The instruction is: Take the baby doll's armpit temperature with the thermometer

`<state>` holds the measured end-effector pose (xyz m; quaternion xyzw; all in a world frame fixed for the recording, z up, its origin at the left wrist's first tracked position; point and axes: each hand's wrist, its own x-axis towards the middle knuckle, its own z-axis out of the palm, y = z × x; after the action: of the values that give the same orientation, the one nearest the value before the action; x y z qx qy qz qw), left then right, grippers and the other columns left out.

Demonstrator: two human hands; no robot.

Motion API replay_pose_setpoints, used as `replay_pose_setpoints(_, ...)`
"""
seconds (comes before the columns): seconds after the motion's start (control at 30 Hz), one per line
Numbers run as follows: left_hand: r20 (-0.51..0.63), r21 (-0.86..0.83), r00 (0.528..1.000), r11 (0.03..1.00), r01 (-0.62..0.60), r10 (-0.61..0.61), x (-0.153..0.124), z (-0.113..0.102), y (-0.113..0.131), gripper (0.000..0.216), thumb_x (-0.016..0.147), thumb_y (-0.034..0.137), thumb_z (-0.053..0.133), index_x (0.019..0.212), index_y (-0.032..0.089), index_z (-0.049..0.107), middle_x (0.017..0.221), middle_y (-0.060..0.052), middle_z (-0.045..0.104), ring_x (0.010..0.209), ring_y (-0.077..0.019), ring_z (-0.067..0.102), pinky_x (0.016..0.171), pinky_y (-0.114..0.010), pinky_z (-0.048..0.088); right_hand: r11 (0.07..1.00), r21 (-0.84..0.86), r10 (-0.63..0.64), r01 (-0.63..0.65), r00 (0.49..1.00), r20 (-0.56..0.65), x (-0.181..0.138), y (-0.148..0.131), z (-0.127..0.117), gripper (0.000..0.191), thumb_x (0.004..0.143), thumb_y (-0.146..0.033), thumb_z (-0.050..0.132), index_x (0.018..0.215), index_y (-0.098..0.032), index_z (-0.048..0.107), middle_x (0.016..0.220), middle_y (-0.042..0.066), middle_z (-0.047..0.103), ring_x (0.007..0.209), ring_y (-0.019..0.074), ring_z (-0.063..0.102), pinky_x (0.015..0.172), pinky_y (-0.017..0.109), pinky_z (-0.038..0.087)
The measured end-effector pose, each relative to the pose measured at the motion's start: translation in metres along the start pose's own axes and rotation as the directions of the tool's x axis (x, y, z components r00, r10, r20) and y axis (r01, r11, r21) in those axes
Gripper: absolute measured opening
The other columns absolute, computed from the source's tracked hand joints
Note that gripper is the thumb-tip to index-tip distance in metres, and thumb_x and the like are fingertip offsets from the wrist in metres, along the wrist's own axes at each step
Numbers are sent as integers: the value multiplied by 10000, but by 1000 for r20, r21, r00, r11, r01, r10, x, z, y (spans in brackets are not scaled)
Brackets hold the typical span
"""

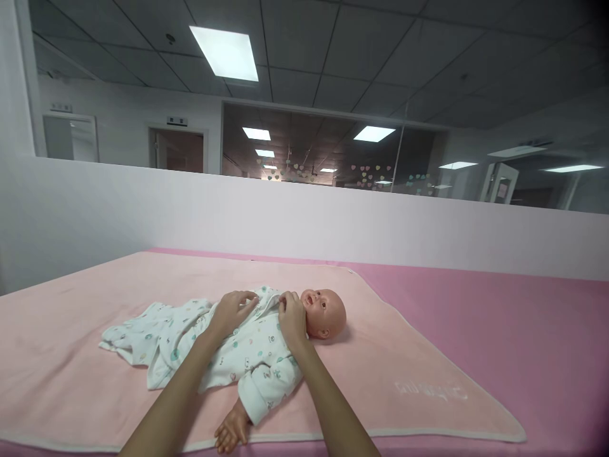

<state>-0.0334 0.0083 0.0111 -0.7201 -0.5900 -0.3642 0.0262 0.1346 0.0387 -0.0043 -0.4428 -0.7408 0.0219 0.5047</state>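
A baby doll (328, 314) lies on its back, its head to the right and its face turned up. It wears a white baby gown (257, 343) with a small green print, and the gown's lower part spreads out to the left. My left hand (232, 312) is at the front of the gown, fingers and thumb closed on the fabric at the chest. Up by the doll's neck, my right hand (292, 317) has its fingers curled over the collar edge. One doll hand pokes out of the near sleeve; the far arm is hidden.
Under the doll is a pale pink blanket (409, 355) with a white edge, spread over a darker pink padded surface (533, 330). A low white wall (295, 216) with glass above it stands behind.
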Motion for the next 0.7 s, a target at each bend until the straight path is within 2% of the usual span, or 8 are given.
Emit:
replay_pose_setpoints(0.13, -41, -60, 993, 992, -111, 109, -1, -3, 22, 355, 799, 480, 371, 881, 247, 627, 926, -7, 646, 855, -182, 551, 789, -275, 396, 1000, 14, 0, 2, 997, -82, -3, -1, -1, 157, 741, -96, 370, 730, -193, 494, 734, 20, 520, 674, 144, 487, 624, 252, 371)
replay_pose_setpoints(0.27, 56, -66, 972, 973, -222, 226, -3, -2, 30, 334, 784, 461, 412, 807, 238, 660, 887, -24, 657, 857, -204, 546, 804, -314, 386, 998, 23, -45, 50, 981, -187, -3, -3, -6, 163, 706, -77, 384, 733, -188, 501, 736, 12, 518, 672, 134, 479, 623, 243, 378)
replay_pose_setpoints(0.33, 63, -83, 966, 966, -244, 249, -3, 0, 29, 328, 780, 450, 423, 788, 236, 672, 872, -30, 659, 849, -211, 545, 786, -326, 393, 996, 29, -74, 84, 966, -249, -2, -6, -10, 169, 720, -80, 382, 754, -182, 513, 762, 18, 530, 702, 131, 488, 656, 244, 388)
replay_pose_setpoints(0.43, -3, -156, 974, 962, -224, 226, -2, 4, 26, 294, 764, 434, 461, 756, 244, 685, 922, -30, 647, 878, -214, 537, 770, -328, 404, 994, 27, -91, 107, 932, -351, 1, -8, -19, 172, 737, -97, 391, 787, -175, 537, 794, 25, 548, 716, 125, 505, 693, 250, 398)
replay_pose_setpoints(0.5, -2, -249, 979, 948, -200, 206, -2, 5, 26, 271, 745, 425, 493, 709, 242, 690, 926, -31, 646, 877, -213, 542, 779, -328, 405, 996, 45, -54, 80, 906, -420, 5, -7, -26, 171, 741, -113, 396, 793, -170, 549, 811, 30, 554, 673, 111, 511, 651, 236, 408)
replay_pose_setpoints(0.6, 112, -426, 973, 895, -136, 201, -4, 5, 29, 253, 718, 414, 533, 690, 218, 689, 830, -40, 662, 833, -208, 565, 770, -311, 415, 992, 123, 64, -1, 862, -503, 12, -2, -37, 158, 732, -145, 405, 779, -157, 555, 813, 40, 551, 615, 96, 511, 550, 207, 408)
replay_pose_setpoints(0.7, 206, -536, 967, 844, -18, 152, -5, 3, 31, 265, 703, 420, 546, 695, 195, 686, 778, -49, 665, 795, -211, 580, 719, -291, 429, 973, 207, 203, -101, 798, -567, 17, 2, -45, 122, 697, -165, 435, 747, -157, 547, 785, 34, 552, 629, 104, 527, 556, 208, 415)
